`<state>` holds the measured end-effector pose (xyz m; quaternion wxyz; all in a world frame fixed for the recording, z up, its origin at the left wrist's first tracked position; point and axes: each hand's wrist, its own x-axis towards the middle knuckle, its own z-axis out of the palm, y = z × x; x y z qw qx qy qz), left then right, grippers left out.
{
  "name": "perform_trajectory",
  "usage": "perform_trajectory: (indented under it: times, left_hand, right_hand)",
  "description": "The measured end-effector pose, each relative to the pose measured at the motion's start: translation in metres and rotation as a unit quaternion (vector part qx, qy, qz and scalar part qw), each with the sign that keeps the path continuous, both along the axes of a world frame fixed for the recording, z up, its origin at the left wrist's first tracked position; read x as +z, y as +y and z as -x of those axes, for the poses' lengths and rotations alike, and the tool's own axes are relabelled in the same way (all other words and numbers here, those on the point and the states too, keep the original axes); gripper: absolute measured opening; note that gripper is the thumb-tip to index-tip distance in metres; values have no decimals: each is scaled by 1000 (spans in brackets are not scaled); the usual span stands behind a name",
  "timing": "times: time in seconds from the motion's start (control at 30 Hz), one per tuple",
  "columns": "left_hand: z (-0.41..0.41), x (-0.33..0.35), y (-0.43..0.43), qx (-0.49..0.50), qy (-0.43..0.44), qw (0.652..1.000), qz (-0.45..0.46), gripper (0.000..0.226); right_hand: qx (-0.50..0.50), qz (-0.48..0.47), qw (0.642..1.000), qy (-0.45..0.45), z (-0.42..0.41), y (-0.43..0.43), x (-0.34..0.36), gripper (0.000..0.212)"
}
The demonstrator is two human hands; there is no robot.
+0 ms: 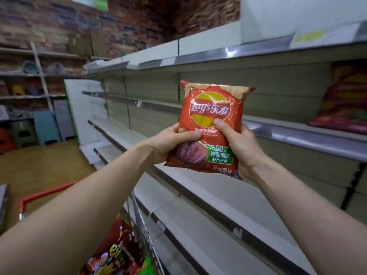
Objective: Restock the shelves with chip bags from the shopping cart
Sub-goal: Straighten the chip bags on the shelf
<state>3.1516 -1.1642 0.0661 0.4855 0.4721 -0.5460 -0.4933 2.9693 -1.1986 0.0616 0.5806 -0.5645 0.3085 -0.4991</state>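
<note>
- Far left: back-wall shelving (29, 74) carries goods too blurred to identify. Plastic stools (23, 135) stand on the floor below it.
- Lower left: the shopping cart (49, 191), with a red handle rail, stands just beside the shelf fronts. Chip bags (117, 253) lie in its basket.
- Centre: the left hand (172, 141) grasps the red chip bag (210, 116) by its left edge, thumb laid across the front.
- The bag is held upright in the air before the shelves (198, 221), touching no board.
- The right hand (238, 147) grasps the bag's right edge, thumb pressed on the front below the logo.
- Open room lies above the boards behind and below the bag. Metal front rails (297, 135) project at each level.
- Far right: stocked bags (345, 100) sit on the middle shelf; they appear to be chip packs, though blurred.
</note>
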Motion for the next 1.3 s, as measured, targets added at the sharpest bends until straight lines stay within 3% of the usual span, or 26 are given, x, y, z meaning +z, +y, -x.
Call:
perform_trajectory:
  times: [0.23, 0.53, 0.73, 0.97, 1.1, 1.2, 1.3]
  left_hand:
    - [83, 24, -31, -6, 11, 999, 37, 77]
    - [166, 54, -71, -43, -34, 998, 33, 79]
    - [202, 70, -104, -64, -39, 997, 35, 65]
    - [219, 79, -159, -72, -15, 995, 60, 66]
    - [230, 75, -181, -57, -51, 992, 103, 68]
    - [240, 73, -191, -70, -70, 985, 144, 53]
    - [251, 73, -202, -79, -131, 975, 160, 34]
  right_hand:
    - [-138, 47, 989, 30, 74, -4, 27, 59]
    - [-229, -19, 972, 56, 149, -24, 53, 76]
    - [-272, -30, 957, 93, 183, -42, 75, 55]
    - [-296, -24, 950, 97, 193, -78, 90, 63]
    - [-336, -8, 934, 118, 201, -94, 86, 54]
    - [-353, -16, 929, 111, 210, -99, 83, 35]
    - [-385, -14, 917, 102, 220, -104, 83, 34]
